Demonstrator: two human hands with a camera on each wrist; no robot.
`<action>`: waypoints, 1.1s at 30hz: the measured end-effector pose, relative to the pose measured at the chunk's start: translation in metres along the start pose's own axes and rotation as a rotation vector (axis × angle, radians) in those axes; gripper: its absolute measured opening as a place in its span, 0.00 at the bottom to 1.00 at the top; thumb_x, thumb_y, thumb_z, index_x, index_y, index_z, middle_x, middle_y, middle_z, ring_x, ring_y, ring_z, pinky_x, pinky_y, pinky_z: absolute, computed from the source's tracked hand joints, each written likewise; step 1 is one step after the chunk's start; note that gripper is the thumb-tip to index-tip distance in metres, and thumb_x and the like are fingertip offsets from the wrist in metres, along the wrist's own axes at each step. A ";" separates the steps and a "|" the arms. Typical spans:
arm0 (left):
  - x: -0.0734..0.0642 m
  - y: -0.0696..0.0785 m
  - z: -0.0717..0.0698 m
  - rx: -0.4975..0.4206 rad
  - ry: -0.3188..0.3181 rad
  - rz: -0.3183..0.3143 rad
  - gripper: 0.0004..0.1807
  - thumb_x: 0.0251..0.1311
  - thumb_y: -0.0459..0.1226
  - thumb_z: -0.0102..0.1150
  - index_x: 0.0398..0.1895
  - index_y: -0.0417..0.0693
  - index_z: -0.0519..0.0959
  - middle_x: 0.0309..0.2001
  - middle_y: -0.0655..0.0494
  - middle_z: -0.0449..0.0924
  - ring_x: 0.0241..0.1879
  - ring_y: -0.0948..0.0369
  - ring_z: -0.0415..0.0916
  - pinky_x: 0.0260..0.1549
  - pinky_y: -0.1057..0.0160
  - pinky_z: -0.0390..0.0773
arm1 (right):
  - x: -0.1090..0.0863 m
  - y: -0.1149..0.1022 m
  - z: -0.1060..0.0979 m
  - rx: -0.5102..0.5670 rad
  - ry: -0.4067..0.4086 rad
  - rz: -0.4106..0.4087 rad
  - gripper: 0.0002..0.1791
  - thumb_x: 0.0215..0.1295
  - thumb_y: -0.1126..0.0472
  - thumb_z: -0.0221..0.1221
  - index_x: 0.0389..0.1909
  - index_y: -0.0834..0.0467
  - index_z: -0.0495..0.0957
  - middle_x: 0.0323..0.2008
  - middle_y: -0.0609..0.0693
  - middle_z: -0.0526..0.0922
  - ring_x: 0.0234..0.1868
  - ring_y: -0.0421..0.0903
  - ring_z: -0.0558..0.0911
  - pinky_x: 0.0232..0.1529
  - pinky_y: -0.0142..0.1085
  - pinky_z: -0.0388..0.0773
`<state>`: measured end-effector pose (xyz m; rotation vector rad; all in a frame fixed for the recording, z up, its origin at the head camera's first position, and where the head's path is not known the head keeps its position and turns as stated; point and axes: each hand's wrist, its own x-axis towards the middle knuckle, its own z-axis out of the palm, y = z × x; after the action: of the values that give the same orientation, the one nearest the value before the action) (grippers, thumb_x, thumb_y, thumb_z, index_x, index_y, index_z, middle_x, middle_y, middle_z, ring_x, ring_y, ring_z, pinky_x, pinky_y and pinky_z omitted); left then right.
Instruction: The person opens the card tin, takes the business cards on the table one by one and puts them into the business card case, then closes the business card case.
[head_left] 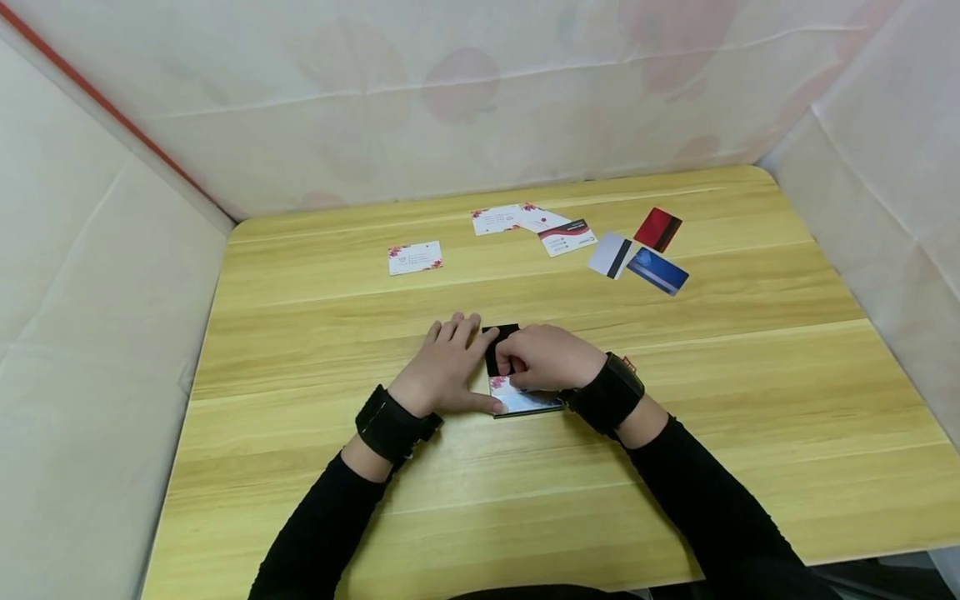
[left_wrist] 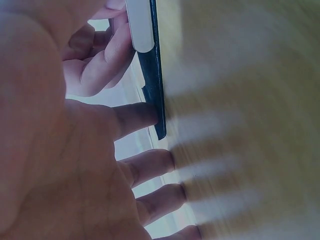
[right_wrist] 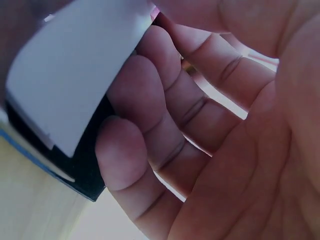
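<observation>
A black card holder (head_left: 498,360) lies on the table, and a white card with pink flowers (head_left: 519,398) covers its near part. My left hand (head_left: 444,371) rests with spread fingers at the holder's left side. Its thumb presses the near left corner, and the index fingertip touches the black far part. My right hand (head_left: 555,357) bends over the holder with curled fingers, pinching a card. In the right wrist view the white card (right_wrist: 70,65) slants above the black holder (right_wrist: 90,172), its upper end at the thumb and index finger.
Toward the back lie a white flowered card (head_left: 416,258), two overlapping flowered cards (head_left: 495,219), and a red-and-white card (head_left: 567,238). Right of them are a silver striped card (head_left: 609,254), a red card (head_left: 657,229) and a blue card (head_left: 657,271). Cloth walls (head_left: 465,100) border the wooden table (head_left: 315,333).
</observation>
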<state>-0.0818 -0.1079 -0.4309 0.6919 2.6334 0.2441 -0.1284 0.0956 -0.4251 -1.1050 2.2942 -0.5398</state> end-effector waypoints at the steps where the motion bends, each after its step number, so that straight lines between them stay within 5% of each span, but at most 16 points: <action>1: 0.000 0.000 0.000 0.000 0.001 0.000 0.63 0.47 0.75 0.58 0.81 0.55 0.49 0.79 0.44 0.44 0.78 0.42 0.39 0.73 0.39 0.47 | 0.000 0.000 0.000 0.001 0.001 0.000 0.01 0.60 0.63 0.65 0.32 0.53 0.82 0.21 0.41 0.75 0.23 0.38 0.73 0.29 0.34 0.70; 13: -0.003 0.000 -0.001 -0.015 0.007 0.000 0.63 0.47 0.75 0.59 0.81 0.55 0.50 0.79 0.43 0.45 0.78 0.41 0.39 0.73 0.38 0.47 | 0.002 -0.001 0.002 0.001 0.008 -0.009 0.04 0.60 0.61 0.66 0.29 0.49 0.81 0.22 0.40 0.75 0.24 0.38 0.73 0.29 0.34 0.70; 19: -0.003 0.000 0.000 -0.005 0.023 0.002 0.63 0.46 0.75 0.60 0.80 0.54 0.51 0.78 0.43 0.46 0.78 0.41 0.40 0.72 0.37 0.48 | -0.001 0.007 -0.004 0.022 0.100 -0.039 0.06 0.67 0.60 0.61 0.31 0.46 0.80 0.24 0.39 0.76 0.25 0.37 0.74 0.31 0.34 0.73; 22: -0.002 0.000 0.000 0.000 0.025 0.006 0.64 0.45 0.75 0.60 0.80 0.54 0.51 0.78 0.43 0.46 0.78 0.40 0.41 0.72 0.37 0.49 | -0.004 0.017 -0.013 -0.005 0.189 0.005 0.04 0.68 0.59 0.60 0.37 0.49 0.83 0.31 0.42 0.81 0.31 0.40 0.78 0.37 0.38 0.77; 25: -0.001 0.000 0.000 0.003 0.024 0.005 0.64 0.44 0.76 0.59 0.80 0.55 0.51 0.78 0.43 0.46 0.78 0.41 0.41 0.72 0.37 0.48 | -0.006 0.031 -0.023 -0.085 0.271 0.087 0.13 0.69 0.57 0.60 0.51 0.53 0.83 0.50 0.52 0.83 0.49 0.50 0.81 0.52 0.47 0.78; 29: 0.000 0.000 0.000 -0.002 0.019 0.002 0.64 0.44 0.76 0.59 0.80 0.55 0.51 0.79 0.43 0.45 0.78 0.41 0.41 0.72 0.37 0.48 | -0.007 0.053 -0.030 -0.155 0.280 0.213 0.31 0.70 0.52 0.59 0.71 0.58 0.68 0.74 0.64 0.61 0.74 0.64 0.60 0.71 0.57 0.59; 33: 0.000 0.000 0.000 -0.006 0.014 0.002 0.64 0.45 0.76 0.59 0.80 0.54 0.51 0.79 0.43 0.45 0.78 0.41 0.40 0.72 0.37 0.48 | -0.006 0.066 -0.032 -0.145 0.221 0.314 0.42 0.70 0.45 0.58 0.78 0.57 0.54 0.78 0.67 0.43 0.77 0.67 0.48 0.74 0.59 0.49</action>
<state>-0.0819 -0.1073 -0.4312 0.6931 2.6444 0.2582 -0.1841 0.1433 -0.4352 -0.7546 2.6697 -0.3926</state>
